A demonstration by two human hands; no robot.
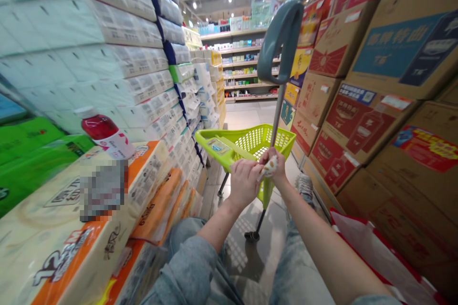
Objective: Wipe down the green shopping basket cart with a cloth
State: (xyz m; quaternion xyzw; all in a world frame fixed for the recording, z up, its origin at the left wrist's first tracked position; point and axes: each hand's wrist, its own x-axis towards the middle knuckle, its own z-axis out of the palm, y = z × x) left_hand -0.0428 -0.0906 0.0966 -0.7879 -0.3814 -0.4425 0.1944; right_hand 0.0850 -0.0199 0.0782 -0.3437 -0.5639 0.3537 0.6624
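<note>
Close together in front of me, my left hand [245, 178] and my right hand [278, 164] meet over the near side of a lime-green shopping cart [252, 142]. A small white piece with brown spots [269, 167], perhaps cloth or a wrapper, sits between them. My right fingers are closed around it, and the curled fingers of my left hand press against its left side. Its exact kind I cannot make out. A grey metal pole [278, 114] with a blue-grey loop handle [281, 43] rises just behind my right hand. The hands hide its lower end.
Stacked tissue packs [139, 62] line the left side. On a nearer pack [64, 209] stand a red drink bottle [105, 133] and a pixelated flat object [103, 188]. Cardboard cartons [358, 128] wall the right, above a red-and-white bag [379, 252]. Shelves [246, 64] cross the far end.
</note>
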